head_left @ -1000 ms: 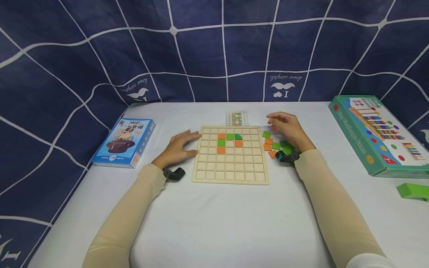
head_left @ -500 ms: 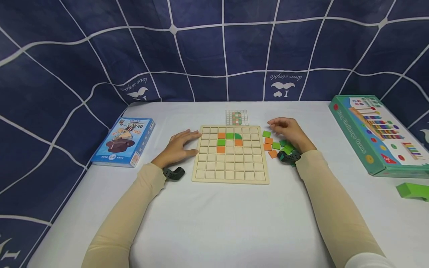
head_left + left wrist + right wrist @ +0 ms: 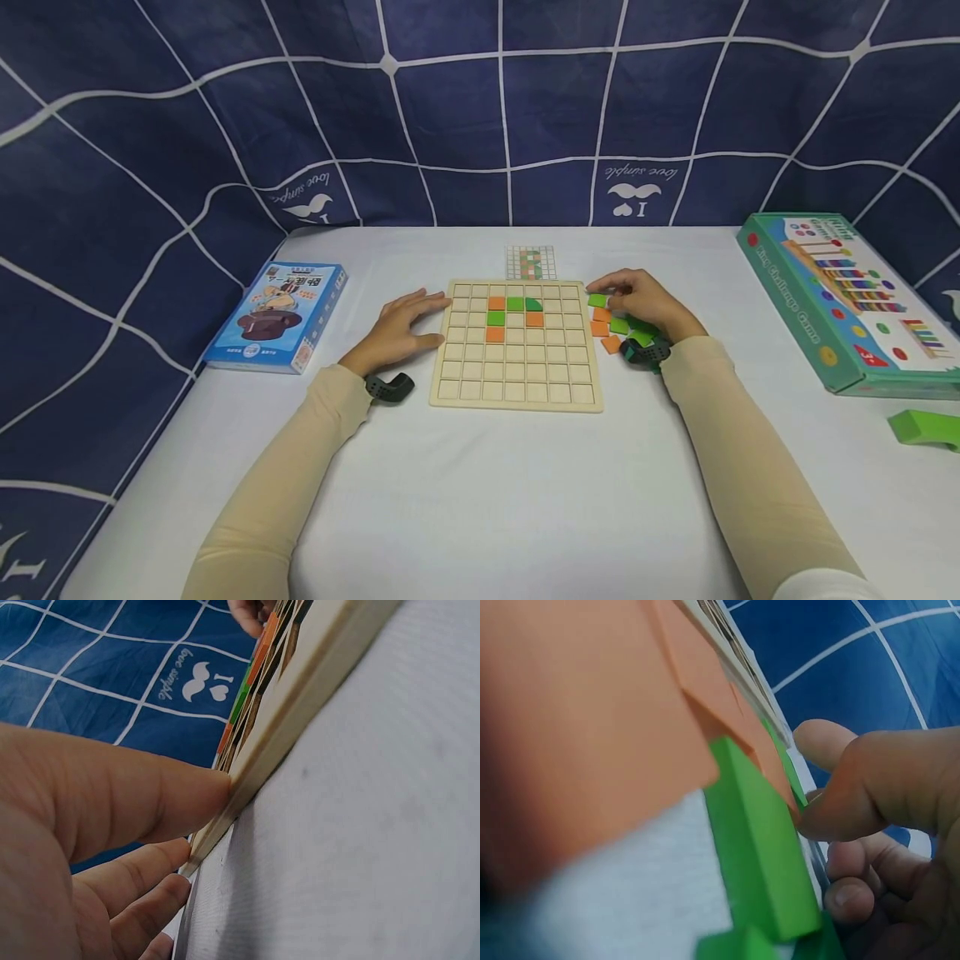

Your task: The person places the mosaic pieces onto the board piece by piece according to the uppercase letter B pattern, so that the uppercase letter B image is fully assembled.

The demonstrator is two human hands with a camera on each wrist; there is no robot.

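A wooden grid board [image 3: 517, 396] lies on the white table, with several orange and green tiles set in its upper cells. My left hand [image 3: 401, 332] rests against the board's left edge, fingers spread; in the left wrist view the thumb [image 3: 172, 799] touches the rim. My right hand [image 3: 645, 300] is over loose tiles beside the board's right edge. Its index finger and thumb stand apart around a green square tile [image 3: 597, 300]. In the right wrist view, a green tile [image 3: 761, 847] and orange tiles lie close to the thumb; the other fingers are bent.
A small printed pattern card [image 3: 530, 262] lies behind the board. A blue box [image 3: 277, 321] stands left, and a green game box [image 3: 862, 308] stands right. A green curved block [image 3: 926, 427] is at the far right. A dark blue cloth [image 3: 450, 108] hangs behind.
My right hand has moved down and slightly left, from above the loose tiles to the green tile nearest the board. The left hand and the board's tiles are unchanged.
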